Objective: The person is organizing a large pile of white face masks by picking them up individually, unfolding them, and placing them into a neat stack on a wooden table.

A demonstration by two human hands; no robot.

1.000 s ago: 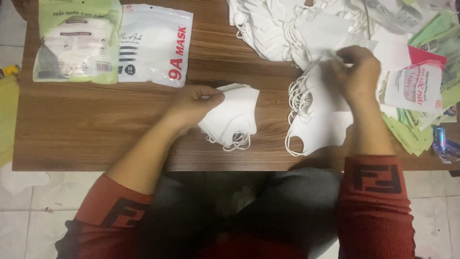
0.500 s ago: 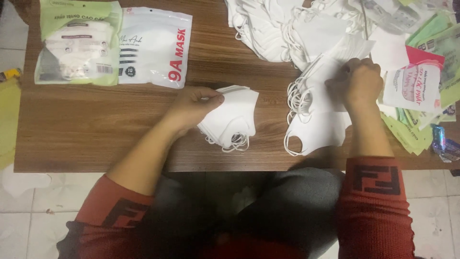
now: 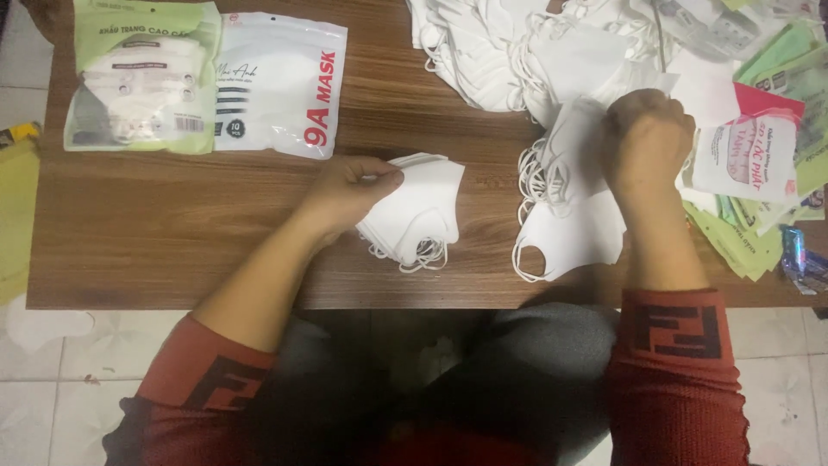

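Pinched in the left hand [image 3: 349,192] grip, a small stack of white masks [image 3: 417,211] rests at the counter [image 3: 172,233] centre, unmoved, while the right hand [image 3: 647,138], now slid toward 3 o'clock, closes on a loose mask [image 3: 573,168] from the pile.

The light over my surface [image 3: 172,250] is even and fairly soft, a little dim, with a warm cast on the wood. It seems to fall from above, slightly to the upper part of the frame. The white masks [image 3: 483,52] at the upper middle come out brightest and lose detail where they overlap. The glossy packs [image 3: 280,82] at upper left carry faint sheen, no hard glare. A soft shadow lies under my left hand [image 3: 349,190] and below my right hand [image 3: 647,138]. My lap at the bottom centre is dark and murky. Focus is slightly soft all over, grainy in the dark parts.
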